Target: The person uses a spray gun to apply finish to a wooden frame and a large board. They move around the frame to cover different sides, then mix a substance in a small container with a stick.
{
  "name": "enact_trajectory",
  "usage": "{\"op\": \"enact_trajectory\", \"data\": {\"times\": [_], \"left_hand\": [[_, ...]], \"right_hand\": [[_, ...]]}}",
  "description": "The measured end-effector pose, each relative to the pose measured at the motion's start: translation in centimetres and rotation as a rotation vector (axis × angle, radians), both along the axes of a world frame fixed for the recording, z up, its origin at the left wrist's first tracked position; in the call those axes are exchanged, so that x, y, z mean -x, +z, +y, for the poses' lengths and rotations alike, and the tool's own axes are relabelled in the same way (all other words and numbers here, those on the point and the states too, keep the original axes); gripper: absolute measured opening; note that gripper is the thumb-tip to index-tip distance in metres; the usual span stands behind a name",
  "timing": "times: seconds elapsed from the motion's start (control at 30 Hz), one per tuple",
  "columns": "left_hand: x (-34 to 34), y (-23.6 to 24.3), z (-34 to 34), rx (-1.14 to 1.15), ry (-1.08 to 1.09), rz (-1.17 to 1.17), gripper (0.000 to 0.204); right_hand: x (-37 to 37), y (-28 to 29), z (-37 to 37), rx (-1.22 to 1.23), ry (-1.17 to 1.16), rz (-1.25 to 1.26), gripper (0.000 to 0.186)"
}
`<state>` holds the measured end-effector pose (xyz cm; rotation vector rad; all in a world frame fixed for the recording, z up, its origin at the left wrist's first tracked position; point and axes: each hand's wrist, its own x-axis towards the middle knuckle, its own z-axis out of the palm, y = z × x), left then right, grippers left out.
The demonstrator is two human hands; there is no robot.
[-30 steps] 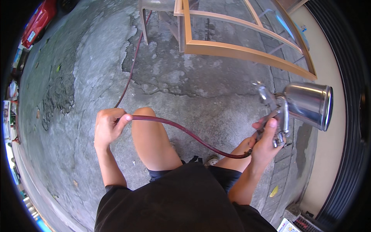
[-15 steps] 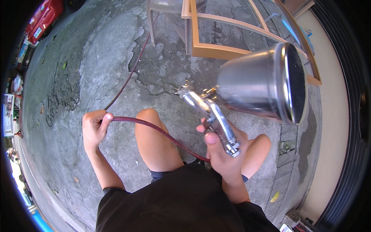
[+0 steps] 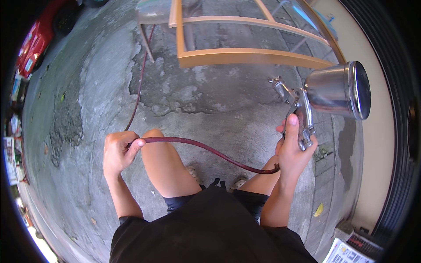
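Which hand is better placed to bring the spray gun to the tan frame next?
Probably the right hand: it grips the spray gun and looks nearer the tan frame. The left hand is occupied, closed around the red hose.

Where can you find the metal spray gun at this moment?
In the head view, the metal spray gun is right of centre, held in the person's right hand, below the wooden frame and left of the pale wall.
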<state>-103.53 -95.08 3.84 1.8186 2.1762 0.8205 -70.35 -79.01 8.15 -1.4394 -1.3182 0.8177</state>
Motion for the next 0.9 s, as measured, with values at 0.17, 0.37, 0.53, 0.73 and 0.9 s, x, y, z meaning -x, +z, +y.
{"op": "enact_trajectory", "data": {"times": [0.17,0.37,0.53,0.73,0.9], "left_hand": [[-3.2,0.0,3.1,0.024,-0.106,0.0,0.053],[-7.0,0.0,5.8,0.021,-0.21,-0.034,0.051],[-10.8,-0.3,8.2,0.064,-0.272,-0.018,0.044],[-16.2,-1.1,11.7,0.032,-0.392,0.016,0.044],[-19.7,-1.4,14.1,0.098,-0.452,0.018,0.042]], "right_hand": [[-4.8,-0.6,3.4,-0.018,-0.08,-0.004,0.037],[-9.9,-1.2,8.1,-0.072,-0.191,-0.005,0.041],[-14.6,-1.7,12.4,-0.125,-0.257,0.008,0.041],[-21.5,-2.5,18.0,-0.204,-0.347,-0.089,0.047],[-26.6,-3.2,23.2,-0.226,-0.418,-0.105,0.05]]}}
